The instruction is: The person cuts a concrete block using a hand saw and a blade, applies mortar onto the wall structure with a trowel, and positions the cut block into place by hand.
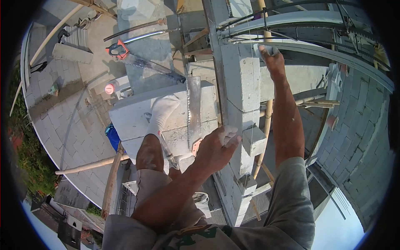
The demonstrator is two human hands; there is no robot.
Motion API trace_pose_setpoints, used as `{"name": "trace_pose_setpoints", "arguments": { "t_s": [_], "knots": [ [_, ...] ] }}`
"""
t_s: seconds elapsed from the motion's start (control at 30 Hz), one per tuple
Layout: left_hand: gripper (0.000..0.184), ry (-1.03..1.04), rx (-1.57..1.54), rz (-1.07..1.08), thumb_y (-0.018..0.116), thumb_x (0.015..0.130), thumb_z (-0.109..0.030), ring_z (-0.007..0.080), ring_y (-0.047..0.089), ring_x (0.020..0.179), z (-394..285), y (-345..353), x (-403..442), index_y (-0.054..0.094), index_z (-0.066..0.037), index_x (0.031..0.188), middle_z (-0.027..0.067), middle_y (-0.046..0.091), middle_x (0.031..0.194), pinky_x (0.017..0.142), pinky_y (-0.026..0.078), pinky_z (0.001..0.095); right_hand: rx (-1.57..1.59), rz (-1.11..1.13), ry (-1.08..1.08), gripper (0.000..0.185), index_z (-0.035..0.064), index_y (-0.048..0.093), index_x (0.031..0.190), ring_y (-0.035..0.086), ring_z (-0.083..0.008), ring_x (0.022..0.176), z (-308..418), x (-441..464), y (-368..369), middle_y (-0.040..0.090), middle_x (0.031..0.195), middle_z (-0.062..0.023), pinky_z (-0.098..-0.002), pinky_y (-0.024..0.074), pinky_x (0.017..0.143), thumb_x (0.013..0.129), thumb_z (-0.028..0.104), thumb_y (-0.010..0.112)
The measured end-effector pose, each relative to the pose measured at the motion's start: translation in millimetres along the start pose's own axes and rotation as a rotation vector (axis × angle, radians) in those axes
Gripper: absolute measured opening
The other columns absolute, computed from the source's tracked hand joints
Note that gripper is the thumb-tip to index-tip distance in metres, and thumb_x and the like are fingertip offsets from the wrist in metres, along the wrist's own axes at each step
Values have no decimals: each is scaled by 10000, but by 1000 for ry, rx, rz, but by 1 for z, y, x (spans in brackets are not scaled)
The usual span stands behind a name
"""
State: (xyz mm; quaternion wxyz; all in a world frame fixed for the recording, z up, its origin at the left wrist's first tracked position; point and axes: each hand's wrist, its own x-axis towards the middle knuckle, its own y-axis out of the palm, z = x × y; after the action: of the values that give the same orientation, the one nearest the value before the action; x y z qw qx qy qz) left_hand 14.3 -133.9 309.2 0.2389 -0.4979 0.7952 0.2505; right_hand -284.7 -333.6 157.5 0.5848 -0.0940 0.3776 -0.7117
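My right hand (273,61) is raised at the far end of the narrow wall of pale concrete blocks (249,85). Its fingers are closed around a small grey piece, too indistinct to name. Closer to my body, my left hand (218,146) hovers beside the wall with its dusty fingers curled together; whatever they pinch, if anything, is hidden. A small block (253,141) sticks out from the wall just right of that hand. A thin string runs lengthwise along the wall. Below my left hand is a handsaw (194,110), its blade lying across large pale blocks (135,112).
Another handsaw (154,66) with an orange and black handle lies farther off, near a metal tube (146,36). My foot in a white sock (164,110) rests on the blocks. A bamboo pole (266,133) stands beyond the wall, and curved metal framing (308,18) crosses the upper right.
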Motion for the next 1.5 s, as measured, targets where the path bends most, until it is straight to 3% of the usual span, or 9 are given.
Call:
{"name": "trace_pose_setpoints", "arguments": {
  "t_s": [0.07,0.17,0.57,0.67,1.37,1.47,1.5],
  "knots": [
    [371,0,26,6,604,931,-286,281,676,975,-1,2,0,581,-13,1181,188,688,1045,854,514,359,-44,-39,-33,518,-46,666,1019,648,-258,835,4,-4,1,698,889,-157,-356,491,777,821,427,744],
    [364,0,-6,5,604,931,-283,280,679,960,1,8,-1,582,-17,1177,186,689,1035,842,513,362,-133,-41,-21,418,-30,636,1059,556,-101,786,5,-3,2,641,893,-29,-237,442,709,869,330,732],
    [345,29,28,-3,616,928,-259,271,682,941,5,8,-9,581,-21,1175,175,692,1017,835,517,353,-34,-57,-108,335,-10,640,974,503,-79,716,7,-9,5,605,833,5,-237,412,644,878,298,730],
    [346,5,26,20,615,933,-262,261,680,962,5,7,-10,578,-29,1185,164,694,1030,852,517,364,-60,-92,-76,486,-22,672,985,656,-269,834,1,-7,5,701,877,-152,-359,491,785,824,430,746],
    [354,-20,43,43,612,930,-263,253,671,1017,10,7,-11,576,-23,1189,128,698,1062,890,515,385,-105,-167,-68,511,-3,684,999,669,-311,898,-3,-7,10,711,936,-161,-382,490,816,815,470,740],
    [367,-26,45,42,608,932,-276,262,669,1021,11,9,-11,575,-21,1193,137,695,1069,901,512,388,-80,-149,-102,302,-6,645,962,512,-83,740,-1,-8,12,618,828,3,-245,420,667,906,286,699],
    [367,-28,42,45,608,931,-275,265,669,1023,11,9,-11,575,-20,1194,141,694,1071,904,511,390,-91,-142,-96,372,-8,655,975,564,-161,796,-3,-7,10,647,861,-55,-292,443,718,877,346,711]
  ]
}}
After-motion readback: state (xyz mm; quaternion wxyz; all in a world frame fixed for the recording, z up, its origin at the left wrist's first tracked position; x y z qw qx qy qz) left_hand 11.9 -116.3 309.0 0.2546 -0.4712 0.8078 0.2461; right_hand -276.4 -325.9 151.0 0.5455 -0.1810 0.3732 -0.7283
